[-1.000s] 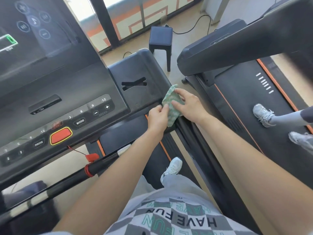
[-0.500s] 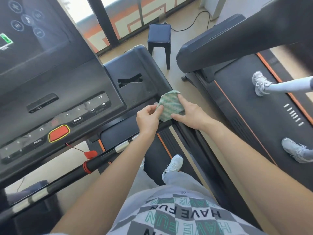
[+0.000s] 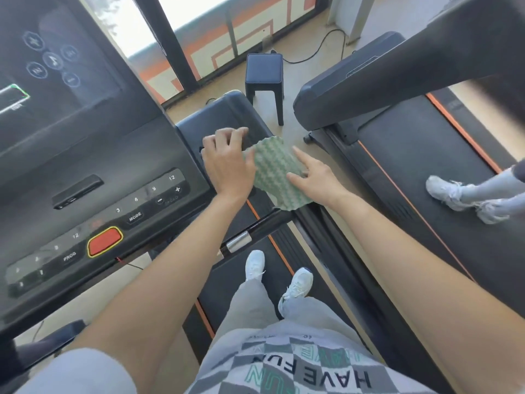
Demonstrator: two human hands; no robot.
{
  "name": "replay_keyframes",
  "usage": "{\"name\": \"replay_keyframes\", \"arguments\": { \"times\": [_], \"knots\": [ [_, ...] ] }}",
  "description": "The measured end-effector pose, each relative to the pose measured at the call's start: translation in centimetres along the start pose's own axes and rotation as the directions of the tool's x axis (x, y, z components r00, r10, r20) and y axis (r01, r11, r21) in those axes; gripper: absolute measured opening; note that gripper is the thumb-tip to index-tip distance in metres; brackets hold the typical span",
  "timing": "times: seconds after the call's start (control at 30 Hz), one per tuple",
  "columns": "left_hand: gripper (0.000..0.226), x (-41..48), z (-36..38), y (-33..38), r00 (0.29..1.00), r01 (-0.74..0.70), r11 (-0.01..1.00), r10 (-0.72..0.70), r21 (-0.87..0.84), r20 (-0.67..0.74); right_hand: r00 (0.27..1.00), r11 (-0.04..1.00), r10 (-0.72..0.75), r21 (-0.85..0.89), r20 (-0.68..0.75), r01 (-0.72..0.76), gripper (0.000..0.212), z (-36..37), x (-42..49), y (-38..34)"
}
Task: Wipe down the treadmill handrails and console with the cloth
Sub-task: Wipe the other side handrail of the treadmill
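Cloth point(image 3: 277, 177): green-patterned, spread flat over the right corner of the console wing point(image 3: 224, 115); its near end hangs just above the handrail point(image 3: 255, 230).
Long axis: runs away from the person, the far end tipped slightly left.
Right hand point(image 3: 318, 177): at the right edge, thumb laid on top and index finger straight. It appears to pinch that edge; the other fingers are hidden.
Left hand point(image 3: 227, 163): at the left edge, thumb touching the fabric and fingers curled on the wing. I cannot tell whether it grips.
Position from grip: between both hands, each about equally near.
Likely next sweep: leftward, toward the console point(image 3: 113, 172).
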State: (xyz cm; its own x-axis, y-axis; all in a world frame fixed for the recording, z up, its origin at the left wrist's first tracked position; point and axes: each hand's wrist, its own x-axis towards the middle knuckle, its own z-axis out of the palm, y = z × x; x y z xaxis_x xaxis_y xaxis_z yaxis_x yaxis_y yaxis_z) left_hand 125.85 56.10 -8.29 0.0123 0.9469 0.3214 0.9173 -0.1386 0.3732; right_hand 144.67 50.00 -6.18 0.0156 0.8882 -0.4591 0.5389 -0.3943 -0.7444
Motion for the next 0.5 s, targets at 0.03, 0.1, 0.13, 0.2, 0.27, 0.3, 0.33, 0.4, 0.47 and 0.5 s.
{"name": "replay_keyframes", "arguments": {
  "times": [0.03,0.1,0.13,0.2,0.27,0.3,0.33,0.4,0.47,0.5],
  "knots": [
    [0.030,0.1,0.5,0.1,0.989,-0.140,0.989,0.141,-0.040,0.034,1.000,1.000,0.026,0.001,0.000,-0.026,0.070,0.3,0.1,0.1],
    [0.028,-0.4,1.4,0.5,0.867,-0.420,0.884,0.457,-0.203,0.199,0.997,0.997,0.078,-0.031,0.015,-0.077,0.068,0.8,-0.2,1.1],
    [0.030,-0.8,1.9,0.7,0.767,-0.503,0.825,0.564,-0.259,0.305,0.995,0.993,0.102,-0.055,0.021,-0.100,0.066,1.2,-0.6,1.6],
    [0.042,-1.1,2.6,1.1,0.620,-0.589,0.760,0.643,-0.275,0.450,0.991,0.989,0.130,-0.072,0.014,-0.129,0.064,1.7,-1.6,2.6],
    [0.048,-0.6,3.2,1.4,0.570,-0.631,0.737,0.653,-0.244,0.499,0.988,0.986,0.152,-0.064,0.000,-0.152,0.064,2.0,-2.2,3.3],
    [0.047,-0.1,3.4,1.4,0.553,-0.646,0.725,0.660,-0.238,0.509,0.987,0.985,0.164,-0.061,-0.007,-0.164,0.064,2.1,-2.2,3.4],
    [0.045,0.5,3.5,1.4,0.534,-0.665,0.709,0.671,-0.235,0.514,0.985,0.983,0.173,-0.063,-0.011,-0.173,0.063,2.3,-2.0,3.4],
    [0.040,1.8,3.8,1.2,0.513,-0.699,0.677,0.699,-0.230,0.497,0.985,0.981,0.174,-0.082,-0.011,-0.174,0.060,2.4,-1.0,3.2],
    [0.037,3.4,4.2,1.0,0.493,-0.736,0.645,0.717,-0.203,0.493,0.983,0.980,0.184,-0.085,0.011,-0.182,0.063,2.2,0.2,2.6],
    [0.037,4.1,4.3,1.0,0.478,-0.755,0.629,0.722,-0.187,0.501,0.983,0.980,0.180,-0.088,0.026,-0.177,0.064,2.0,0.6,2.3]
  ]
}}
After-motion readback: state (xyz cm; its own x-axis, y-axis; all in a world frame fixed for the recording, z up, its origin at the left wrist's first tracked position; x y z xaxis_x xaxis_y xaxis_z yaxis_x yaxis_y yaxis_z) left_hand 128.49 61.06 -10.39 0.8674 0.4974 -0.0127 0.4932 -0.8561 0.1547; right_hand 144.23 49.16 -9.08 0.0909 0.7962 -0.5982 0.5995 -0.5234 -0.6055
